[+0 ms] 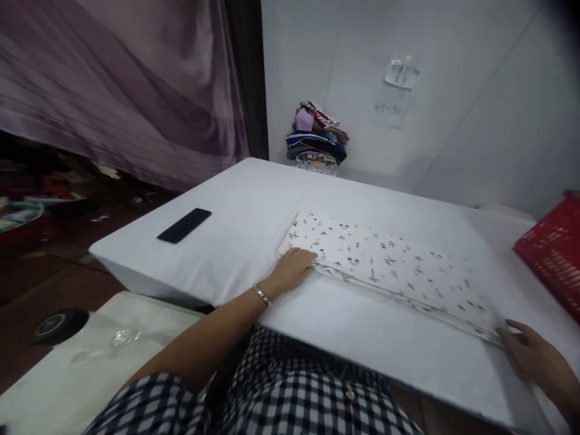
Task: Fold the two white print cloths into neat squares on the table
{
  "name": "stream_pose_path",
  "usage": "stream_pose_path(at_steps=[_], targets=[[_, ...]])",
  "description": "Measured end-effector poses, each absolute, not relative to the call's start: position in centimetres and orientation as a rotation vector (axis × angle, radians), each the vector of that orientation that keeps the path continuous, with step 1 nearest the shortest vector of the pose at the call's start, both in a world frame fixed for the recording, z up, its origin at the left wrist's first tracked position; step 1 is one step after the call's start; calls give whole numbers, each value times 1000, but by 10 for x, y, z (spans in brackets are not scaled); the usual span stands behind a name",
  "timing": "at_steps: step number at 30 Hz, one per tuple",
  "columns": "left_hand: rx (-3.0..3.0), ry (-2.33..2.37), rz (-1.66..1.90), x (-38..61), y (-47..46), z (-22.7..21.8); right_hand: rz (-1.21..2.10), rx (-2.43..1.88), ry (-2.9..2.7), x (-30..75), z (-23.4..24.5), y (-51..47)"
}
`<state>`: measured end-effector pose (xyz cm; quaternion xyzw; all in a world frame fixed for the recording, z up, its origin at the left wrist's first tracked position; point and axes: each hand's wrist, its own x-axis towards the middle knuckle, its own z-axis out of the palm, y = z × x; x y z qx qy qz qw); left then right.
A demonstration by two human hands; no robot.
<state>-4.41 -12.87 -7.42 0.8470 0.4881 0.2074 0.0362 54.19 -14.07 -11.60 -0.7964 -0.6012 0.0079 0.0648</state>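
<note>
A folded white cloth (pixel 380 263) printed with small dark and brown motifs lies lengthwise on the white-covered table (pixel 362 338). My left hand (pixel 294 267) is at its near left corner, fingers closed over the edge, where the layers bunch slightly. At the opposite end my right hand (pixel 528 347) holds the near right corner, thumb and fingers brought together on it. That hand is a little smeared by motion. Several layers show along the cloth's near edge.
A black flat rectangular object (pixel 185 225) lies on the table's left part. Folded clothes (pixel 317 136) are stacked behind the far edge. A red plastic basket (pixel 553 254) stands at the right. A pale surface (pixel 131 326) sits low left, beneath a purple curtain (pixel 136 78) farther back.
</note>
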Motion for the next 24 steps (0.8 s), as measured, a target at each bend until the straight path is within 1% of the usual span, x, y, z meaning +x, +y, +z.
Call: stream_pose_path(at_steps=[3, 8, 9, 11, 13, 14, 16, 19, 22, 24], targets=[[2617, 1488, 565, -51, -127, -77, 274, -2420, -1561, 533, -111, -146], [2647, 1461, 559, -59, -128, -75, 328, -2415, -1560, 537, -109, -147], [2641, 1451, 576, -58, -128, -73, 268, -2416, -1609, 535, -107, -145], [2601, 1475, 621, -52, -126, -66, 17, -2326, -1772, 518, -99, -142], [2558, 1533, 666, -39, -123, -59, -283, -2070, -1948, 484, -89, -137], [2559, 1543, 673, -32, -121, -57, -347, -1910, -2023, 462, -85, -134], [2624, 1494, 634, -17, -118, -56, -367, -1696, -2149, 416, -82, -130], [2759, 1328, 448, -8, -119, -65, -287, -1553, -2475, 366, -90, -128], [2781, 1254, 303, -14, -123, -78, -236, -1505, -2615, 356, -106, -130], [2771, 1246, 278, -20, -125, -82, -233, -1486, -2624, 362, -112, -133]])
